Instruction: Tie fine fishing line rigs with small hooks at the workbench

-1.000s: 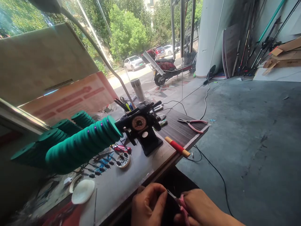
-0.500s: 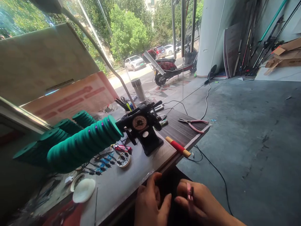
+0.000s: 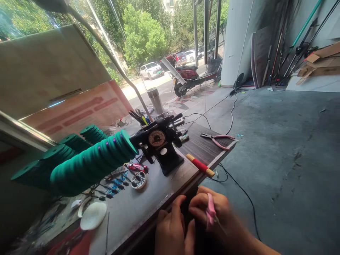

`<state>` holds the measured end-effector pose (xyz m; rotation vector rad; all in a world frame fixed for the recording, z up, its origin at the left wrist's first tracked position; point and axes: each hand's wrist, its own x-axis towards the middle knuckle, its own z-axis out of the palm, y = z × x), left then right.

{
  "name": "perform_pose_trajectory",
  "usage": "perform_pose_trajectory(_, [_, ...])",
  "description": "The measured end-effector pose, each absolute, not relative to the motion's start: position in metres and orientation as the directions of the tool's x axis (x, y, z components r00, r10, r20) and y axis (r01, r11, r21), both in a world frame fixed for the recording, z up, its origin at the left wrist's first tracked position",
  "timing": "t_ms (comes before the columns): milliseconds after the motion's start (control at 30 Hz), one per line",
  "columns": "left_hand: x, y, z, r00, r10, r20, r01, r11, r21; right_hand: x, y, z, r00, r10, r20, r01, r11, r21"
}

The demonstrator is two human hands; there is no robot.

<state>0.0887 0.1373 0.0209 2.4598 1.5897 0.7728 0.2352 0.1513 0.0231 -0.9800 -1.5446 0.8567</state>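
At the lower middle, below the table edge, my left hand (image 3: 171, 226) has curled fingers, with the thumb lying near the forefinger. Anything between them is hidden against the dark background. Close on its right, my right hand (image 3: 221, 210) is closed, its fingertips pinched together and pointing toward the left hand. A pink piece (image 3: 210, 209), shaped like a loop or handle, lies across its fingers. I cannot tell what kind of thing it is, or what the pinch itself holds.
A black clamp-like stand (image 3: 170, 157) bears green spools (image 3: 92, 163) on the table (image 3: 132, 216). A red-wrapped wooden stick (image 3: 200, 165) and pink-handled pliers (image 3: 217, 140) lie by the right edge. Nearby are a bead dish (image 3: 138, 180) and a white pad (image 3: 93, 216). Cables (image 3: 247, 196) cross the floor.
My right hand has moved up and slightly left, nearer my left hand, and turned so more of the pink piece shows. My left hand has shifted slightly right.
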Motion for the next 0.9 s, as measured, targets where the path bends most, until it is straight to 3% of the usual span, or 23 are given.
perform_pose_trajectory(67, [0.088,0.137,0.024,0.297,0.868,0.399,0.820,-0.446,0.359,0.244,0.153,0.025,-0.133,0.968,0.213,0.004,0.215,-0.977])
perform_pose_trajectory(167, [0.088,0.137,0.029,0.279,0.846,0.455,0.815,-0.459,0.354,0.250,0.154,0.025,-0.163,0.985,0.059,-0.119,0.040,-0.992])
perform_pose_trajectory(433, [0.090,0.143,0.033,0.274,0.857,0.436,0.724,-0.483,0.493,0.248,0.154,0.023,-0.164,0.986,-0.005,-0.184,-0.036,-0.982])
perform_pose_trajectory(667, [0.097,0.160,0.042,0.341,0.820,0.459,0.767,-0.526,0.369,0.255,0.161,0.020,-0.097,0.994,0.042,-0.079,0.034,-0.996])
perform_pose_trajectory(733, [0.097,0.166,0.046,0.373,0.793,0.482,0.773,-0.553,0.312,0.256,0.161,0.014,-0.003,0.996,0.090,-0.032,0.090,-0.995])
perform_pose_trajectory(833, [0.095,0.176,0.049,0.450,0.771,0.451,0.793,-0.577,0.196,0.255,0.158,0.001,0.156,0.943,0.295,0.097,0.283,-0.954])
perform_pose_trajectory(900, [0.094,0.181,0.049,0.494,0.768,0.408,0.809,-0.578,0.107,0.251,0.154,-0.009,0.135,0.877,0.461,0.194,0.433,-0.880])
